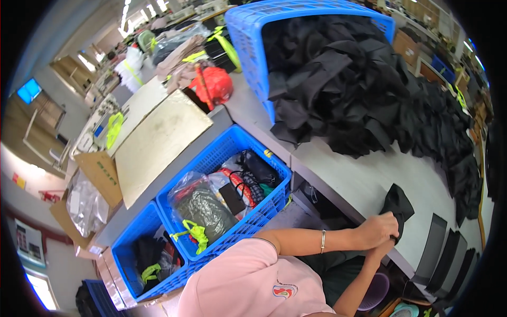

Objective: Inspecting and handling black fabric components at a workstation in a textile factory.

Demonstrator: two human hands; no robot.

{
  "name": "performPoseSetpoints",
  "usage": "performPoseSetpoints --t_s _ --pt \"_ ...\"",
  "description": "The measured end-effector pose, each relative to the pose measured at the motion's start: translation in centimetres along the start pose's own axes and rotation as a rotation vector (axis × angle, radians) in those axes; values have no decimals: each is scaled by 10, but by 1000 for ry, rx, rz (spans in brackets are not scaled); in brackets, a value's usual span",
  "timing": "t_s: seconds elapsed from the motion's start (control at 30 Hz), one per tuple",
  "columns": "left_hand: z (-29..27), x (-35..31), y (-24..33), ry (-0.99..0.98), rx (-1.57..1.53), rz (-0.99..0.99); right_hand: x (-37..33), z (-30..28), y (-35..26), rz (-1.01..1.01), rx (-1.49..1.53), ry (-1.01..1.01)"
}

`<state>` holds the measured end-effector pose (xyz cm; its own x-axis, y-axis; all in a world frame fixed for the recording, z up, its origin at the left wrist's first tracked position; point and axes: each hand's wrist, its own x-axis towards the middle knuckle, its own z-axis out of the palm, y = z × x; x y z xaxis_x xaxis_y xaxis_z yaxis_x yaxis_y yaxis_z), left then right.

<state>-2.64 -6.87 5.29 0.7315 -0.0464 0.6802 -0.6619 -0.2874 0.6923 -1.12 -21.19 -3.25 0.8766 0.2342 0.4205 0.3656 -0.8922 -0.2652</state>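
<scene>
At the edge of the pale worktable, a small black fabric piece stands up from my closed fingers, its upper part folded over. My left hand, with a bracelet at its wrist, is shut on the fabric. Just below and touching it, my right hand is also closed on the piece; its fingers are partly hidden. Beyond my hands, a large heap of black fabric pieces spills from a tipped blue crate onto the worktable.
Flat dark panels lie by the table's right edge. On my left stand two blue crates holding bagged goods and cloth. A pale board, an open carton and a red bag are farther left. Below is a purple bin.
</scene>
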Motion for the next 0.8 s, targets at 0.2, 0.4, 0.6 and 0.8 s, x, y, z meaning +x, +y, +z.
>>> performPoseSetpoints --t_s 0.2,0.4,0.6,0.8 --pt "10 -48 36 -9 -216 -138 -13 -12 5 112 15 -3" --pt "21 -99 77 -361 -575 -89 -25 -16 6 134 28 -14" --pt "5 -68 44 -218 -478 -269 -29 -22 1 158 65 -52" --pt "11 -29 -21 59 -448 -528 -30 -31 -25 377 361 -240"
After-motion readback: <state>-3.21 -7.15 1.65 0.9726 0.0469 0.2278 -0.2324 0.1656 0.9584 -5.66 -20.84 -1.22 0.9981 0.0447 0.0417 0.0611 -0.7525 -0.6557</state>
